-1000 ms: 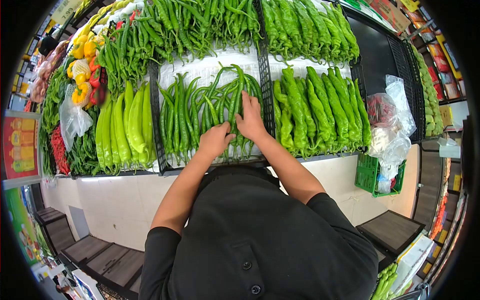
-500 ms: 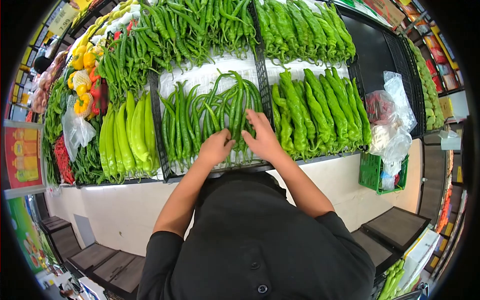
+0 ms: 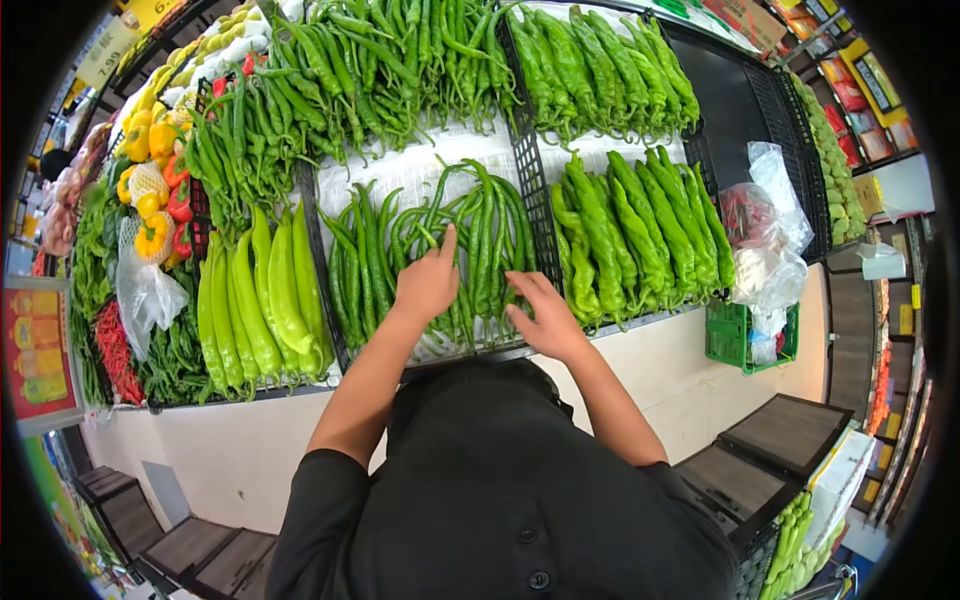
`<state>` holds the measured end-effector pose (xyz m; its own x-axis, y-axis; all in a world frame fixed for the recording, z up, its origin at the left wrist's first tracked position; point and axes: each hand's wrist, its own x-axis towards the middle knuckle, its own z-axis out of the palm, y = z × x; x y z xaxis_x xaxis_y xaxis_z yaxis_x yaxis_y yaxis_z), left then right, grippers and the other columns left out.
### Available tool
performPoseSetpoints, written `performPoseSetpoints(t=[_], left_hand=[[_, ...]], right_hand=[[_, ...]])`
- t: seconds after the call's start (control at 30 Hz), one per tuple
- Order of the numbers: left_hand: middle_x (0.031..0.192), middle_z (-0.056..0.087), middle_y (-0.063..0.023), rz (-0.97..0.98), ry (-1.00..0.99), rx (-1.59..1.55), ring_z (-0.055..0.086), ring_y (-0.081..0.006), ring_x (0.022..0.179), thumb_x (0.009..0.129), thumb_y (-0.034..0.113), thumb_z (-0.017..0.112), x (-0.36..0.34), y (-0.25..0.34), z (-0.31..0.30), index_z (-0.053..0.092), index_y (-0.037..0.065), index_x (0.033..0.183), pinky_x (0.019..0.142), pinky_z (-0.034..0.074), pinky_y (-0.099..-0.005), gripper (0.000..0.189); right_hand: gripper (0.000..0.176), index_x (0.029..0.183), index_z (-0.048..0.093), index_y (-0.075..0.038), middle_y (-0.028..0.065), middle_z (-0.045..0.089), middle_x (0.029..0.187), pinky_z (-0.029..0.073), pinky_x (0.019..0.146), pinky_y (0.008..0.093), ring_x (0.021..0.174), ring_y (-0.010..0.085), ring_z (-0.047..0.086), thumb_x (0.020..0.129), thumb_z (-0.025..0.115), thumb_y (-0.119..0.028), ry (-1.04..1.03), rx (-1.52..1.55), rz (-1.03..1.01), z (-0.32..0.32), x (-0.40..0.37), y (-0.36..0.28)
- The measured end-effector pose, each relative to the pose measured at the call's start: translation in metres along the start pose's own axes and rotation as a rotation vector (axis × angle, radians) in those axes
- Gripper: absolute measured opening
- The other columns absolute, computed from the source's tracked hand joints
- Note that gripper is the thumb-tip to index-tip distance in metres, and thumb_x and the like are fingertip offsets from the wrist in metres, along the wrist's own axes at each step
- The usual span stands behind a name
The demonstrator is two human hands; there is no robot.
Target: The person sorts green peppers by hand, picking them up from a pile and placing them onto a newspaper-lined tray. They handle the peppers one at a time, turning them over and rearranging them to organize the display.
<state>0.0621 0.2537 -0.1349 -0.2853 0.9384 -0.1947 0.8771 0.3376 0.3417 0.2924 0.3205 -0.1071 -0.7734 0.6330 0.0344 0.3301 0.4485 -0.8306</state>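
Long thin green peppers [image 3: 375,260] lie in a black crate section lined with white sheeting, several curved ones in its middle. Over these peppers is my left hand [image 3: 430,283], its index finger stretched forward and touching them; it holds nothing that shows. At the near right part of the same section, my right hand [image 3: 542,312] has its fingers apart, with fingertips at the stems of the thin peppers and nothing held.
Pale green peppers [image 3: 265,300] lie to the left, thick wrinkled peppers [image 3: 640,235] to the right beyond a black crate divider [image 3: 537,190]. Plastic bags [image 3: 775,250] hang above a green basket [image 3: 750,340]. Bell peppers [image 3: 155,235] sit at the far left.
My left hand has reached forward with its index finger extended. My right hand has drawn back toward the near edge. The view has shifted slightly.
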Motion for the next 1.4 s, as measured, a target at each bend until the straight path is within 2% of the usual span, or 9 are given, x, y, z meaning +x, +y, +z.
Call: performPoseSetpoints(t=[0.3,0.47,0.53,0.7,0.87,0.97,1.0,1.23,1.4], left_hand=[[0.107,0.067,-0.023,0.105,-0.109,0.011,0.069,-0.0407,0.087,0.094,0.027,0.058,0.004,-0.013,-0.012,0.027,0.002,0.156,0.075,0.057,-0.0527,0.074],[0.13,0.061,-0.0294,0.076,-0.167,-0.098,0.062,-0.0428,0.116,0.097,0.037,0.055,0.001,-0.021,-0.129,0.036,0.001,0.152,0.101,0.05,-0.0499,0.068],[0.133,0.061,-0.0238,0.057,0.088,-0.086,0.059,-0.038,0.124,0.096,0.04,0.058,0.007,-0.05,-0.167,0.05,0.004,0.145,0.108,0.046,-0.0463,0.061],[0.092,0.069,-0.0176,-0.013,0.541,-0.105,0.067,-0.0323,0.085,0.092,0.03,0.065,0.059,-0.169,-0.255,0.062,0.005,0.13,0.081,0.053,-0.0418,0.046],[0.104,0.069,-0.0238,-0.096,0.504,-0.238,0.065,-0.0386,0.106,0.091,0.025,0.062,0.105,-0.208,-0.29,0.057,0.011,0.134,0.096,0.05,-0.0465,0.046],[0.089,0.066,-0.0175,0.035,0.6,-0.088,0.066,-0.0328,0.087,0.091,0.024,0.063,0.159,-0.242,-0.275,0.053,0.019,0.14,0.084,0.052,-0.0437,0.05],[0.111,0.067,-0.0259,-0.023,0.473,-0.104,0.061,-0.0433,0.114,0.088,0.021,0.061,0.167,-0.241,-0.279,0.049,0.017,0.142,0.099,0.048,-0.0496,0.056],[0.108,0.067,-0.022,-0.077,0.414,-0.002,0.062,-0.0429,0.107,0.081,0.01,0.063,0.187,-0.25,-0.278,0.053,0.015,0.121,0.088,0.05,-0.0511,0.041],[0.097,0.068,-0.0186,0.009,0.697,-0.063,0.066,-0.0374,0.095,0.087,0.011,0.064,0.158,-0.257,-0.281,0.063,0.013,0.104,0.078,0.05,-0.0481,0.017]], right_hand=[[0.05,0.138,0.052,-0.001,0.017,0.055,0.127,0.05,0.094,0.0386,0.107,0.0301,0.062,0.09,0.066,-0.006,0.101,-0.126,0.084,0.005,-0.002,-0.021],[0.051,0.139,0.051,-0.003,0.0173,0.055,0.128,0.052,0.09,0.0396,0.104,0.0326,0.062,0.09,0.066,-0.008,0.137,-0.148,0.1,0.012,-0.006,-0.028],[0.051,0.139,0.051,-0.004,0.0168,0.055,0.128,0.052,0.088,0.0388,0.103,0.0315,0.062,0.091,0.067,-0.008,0.126,-0.15,0.103,0.016,-0.008,-0.031],[0.049,0.138,0.052,-0.005,0.016,0.056,0.127,0.052,0.087,0.038,0.103,0.0296,0.063,0.091,0.067,-0.009,0.06,-0.144,0.157,0.02,-0.01,-0.046],[0.044,0.134,0.055,-0.002,0.0147,0.058,0.119,0.051,0.089,0.0369,0.101,0.0277,0.063,0.091,0.065,-0.007,0.045,-0.152,0.132,0.025,-0.015,-0.05],[0.044,0.134,0.056,-0.004,0.0151,0.059,0.121,0.051,0.09,0.0392,0.102,0.0298,0.063,0.092,0.066,-0.009,0.041,-0.148,0.148,0.027,-0.017,-0.051],[0.044,0.134,0.056,-0.004,0.015,0.06,0.12,0.051,0.09,0.0392,0.102,0.0297,0.064,0.092,0.066,-0.009,0.049,-0.142,0.141,0.028,-0.019,-0.049],[0.04,0.131,0.058,-0.001,0.0149,0.061,0.114,0.051,0.088,0.0376,0.102,0.0286,0.064,0.093,0.065,-0.007,0.059,-0.085,0.208,0.032,-0.025,-0.051],[0.038,0.13,0.059,-0.003,0.016,0.062,0.115,0.052,0.087,0.0403,0.103,0.0329,0.064,0.094,0.064,-0.01,0.03,-0.137,0.173,0.027,-0.025,-0.047]])
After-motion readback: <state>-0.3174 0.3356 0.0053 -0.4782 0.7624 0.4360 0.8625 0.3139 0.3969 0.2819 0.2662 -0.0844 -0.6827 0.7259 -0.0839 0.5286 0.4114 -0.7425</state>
